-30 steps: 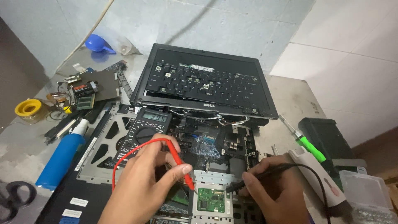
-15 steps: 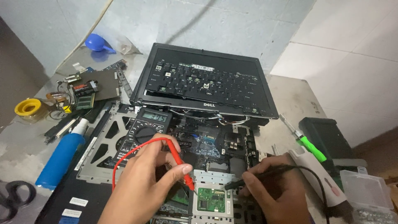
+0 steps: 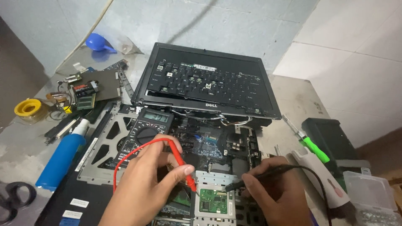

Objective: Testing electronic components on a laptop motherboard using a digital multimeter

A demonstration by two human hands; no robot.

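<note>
While two hands (image 3: 142,188) (image 3: 278,194) probe, two probes (image 3: 184,167) (image 3: 255,175) — one board (image 3: 212,201)

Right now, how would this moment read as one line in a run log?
left hand: holds red probe on small green board | right hand: holds black probe there | multimeter: beside, on opened laptop

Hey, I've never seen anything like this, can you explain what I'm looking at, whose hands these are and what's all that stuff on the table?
This is one view from a camera worn on a person's head, looking down at their own bare hands. The left hand holds a red probe; the right hand holds a black probe. Both tips rest near a small green board inside an opened laptop, whose loose keyboard leans behind. The wires run to a meter. Around lie a blue tube, a yellow spool, a green screwdriver and scissors.
</note>
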